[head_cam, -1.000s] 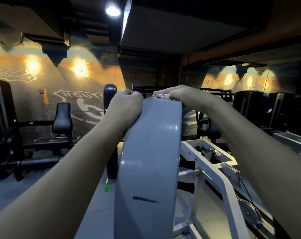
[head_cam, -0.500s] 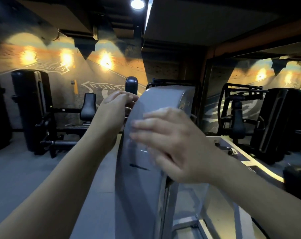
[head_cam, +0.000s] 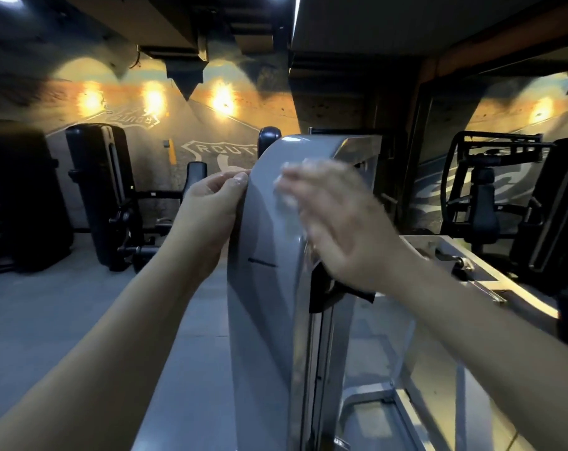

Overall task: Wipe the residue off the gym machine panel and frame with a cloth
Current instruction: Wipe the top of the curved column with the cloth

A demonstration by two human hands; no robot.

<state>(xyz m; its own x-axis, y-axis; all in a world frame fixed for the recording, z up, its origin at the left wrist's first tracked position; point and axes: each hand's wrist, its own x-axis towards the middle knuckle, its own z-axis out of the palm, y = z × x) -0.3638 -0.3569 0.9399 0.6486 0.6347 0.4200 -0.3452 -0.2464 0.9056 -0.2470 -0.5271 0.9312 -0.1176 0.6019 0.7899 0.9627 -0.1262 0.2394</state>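
A: Two hands show in the head view, both at centre frame. Where exactly?

B: The left hand (head_cam: pixel 211 203) sits at the left edge of the tall curved grey machine panel (head_cam: pixel 266 304). Its thumb and fingertips are curled onto that edge, pinching it.

A: And the right hand?

B: The right hand (head_cam: pixel 344 232) lies across the panel's upper right part and is badly blurred. Its fingers look stretched out flat, not clenched.

A: The cloth?

B: A pale whitish cloth (head_cam: pixel 287 195) shows only as a blur under those fingertips, against the panel face. I cannot tell how it is held.

A: Any marks?

B: A short black streak (head_cam: pixel 261 262) sits lower on the face, below both hands and apart from the cloth.

A: The frame?

B: The white-painted metal frame (head_cam: pixel 471 281) runs off at centre right, beyond the right forearm. Neither hand touches it.

A: Round about?

B: Black padded gym machines (head_cam: pixel 100 190) stand at the left. A painted Route shield mural (head_cam: pixel 222 151) sits under glowing warm wall lamps (head_cam: pixel 222 99) at upper left.
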